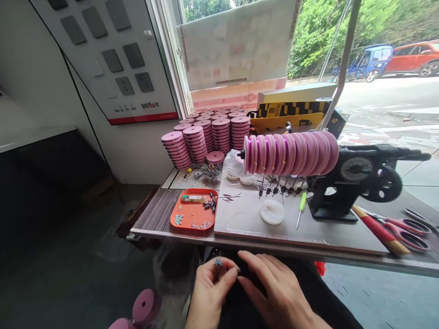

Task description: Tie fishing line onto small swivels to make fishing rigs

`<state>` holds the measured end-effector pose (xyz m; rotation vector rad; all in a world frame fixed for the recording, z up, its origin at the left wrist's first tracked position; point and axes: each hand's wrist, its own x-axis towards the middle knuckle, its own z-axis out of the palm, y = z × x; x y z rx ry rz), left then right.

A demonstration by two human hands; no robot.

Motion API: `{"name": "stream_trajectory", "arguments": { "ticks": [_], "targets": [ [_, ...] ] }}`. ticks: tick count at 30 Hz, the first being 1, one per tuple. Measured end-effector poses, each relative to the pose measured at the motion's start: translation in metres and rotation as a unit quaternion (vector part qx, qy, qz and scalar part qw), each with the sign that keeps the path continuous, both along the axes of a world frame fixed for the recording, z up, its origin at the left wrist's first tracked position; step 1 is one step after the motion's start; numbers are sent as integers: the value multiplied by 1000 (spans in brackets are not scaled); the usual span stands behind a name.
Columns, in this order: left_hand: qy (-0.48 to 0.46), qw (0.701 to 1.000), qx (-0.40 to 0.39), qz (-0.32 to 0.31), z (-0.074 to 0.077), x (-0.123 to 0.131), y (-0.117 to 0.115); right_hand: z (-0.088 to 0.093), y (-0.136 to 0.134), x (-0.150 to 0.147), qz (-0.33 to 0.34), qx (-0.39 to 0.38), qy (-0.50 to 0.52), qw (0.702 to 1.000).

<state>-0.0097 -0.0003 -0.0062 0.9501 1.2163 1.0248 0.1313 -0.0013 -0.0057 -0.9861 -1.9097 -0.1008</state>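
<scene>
Both hands are low in front of the table edge, over my lap. My left hand is pinched shut, thumb against forefinger, on a tiny piece I cannot make out, with a small bluish bit showing on top of its fingers. My right hand lies beside it with fingers stretched out toward the left hand's fingertips, nothing visible in it. On the table above, a row of pink spools sits on the shaft of a black hand-crank winder, with thin lines and small weights hanging below.
Stacks of pink spools stand at the back left. An orange tray holds small parts. A white round lid, a green screwdriver, red scissors and a wooden-handled tool lie on the board. Loose pink spools sit near the floor.
</scene>
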Motion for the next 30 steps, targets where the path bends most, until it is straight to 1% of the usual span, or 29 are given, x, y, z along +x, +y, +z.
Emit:
{"name": "stream_trajectory", "arguments": {
  "ticks": [2, 4, 6, 8, 10, 12, 16, 18, 20, 22, 23, 24, 25, 26, 27, 28, 29, 30],
  "targets": [
    [11, 1000, 26, -1, 2, 0, -2, -1, 2, -2, -14, 25, -37, 999],
    [-6, 999, 51, 10, 5, -1, -3, -2, 2, -3, -20, 40, -67, 997],
    [-41, 997, 59, 38, 10, -4, -2, -1, 2, -4, -8, 51, -77, 996],
    [-59, 995, 61, 59, 14, -8, 1, 1, 1, -4, 11, 45, -65, 997],
    [-48, 996, 59, 50, 14, -12, 3, 5, 1, -4, 13, 25, -31, 999],
    [-26, 998, 58, 26, 12, -14, 3, 7, 0, -3, 3, 13, -8, 1000],
    [-19, 998, 57, 9, 6, -13, 1, 5, 1, -2, 6, 39, -33, 999],
    [-33, 998, 58, 11, 7, -10, -1, 1, 1, -4, 14, 45, -45, 998],
    [-81, 995, 51, 31, 14, -6, -2, -2, 1, -6, 24, 47, -54, 997],
    [-140, 988, 26, 52, 25, -4, 1, -3, 2, -8, 37, 59, -50, 996],
    [-149, 987, 14, 58, 32, -6, 5, -3, 2, -9, 47, 66, -45, 996],
    [-123, 990, 20, 70, 39, -10, 12, -2, 2, -9, 56, 69, -41, 995],
    [-67, 992, 51, 95, 45, -17, 21, -2, 2, -9, 61, 71, -33, 995],
    [50, 986, 108, 121, 51, -26, 32, -1, 2, -8, 64, 73, -20, 995],
    [209, 954, 166, 133, 56, -37, 45, 0, 2, -7, 67, 69, -10, 995],
    [269, 936, 183, 137, 60, -50, 59, 0, 1, -6, 71, 57, -4, 996],
    [309, 923, 189, 131, 64, -62, 73, 0, 1, -6, 75, 44, 2, 996],
    [354, 908, 193, 112, 66, -74, 87, 0, 1, -5, 77, 33, 10, 996]
  ]
}}
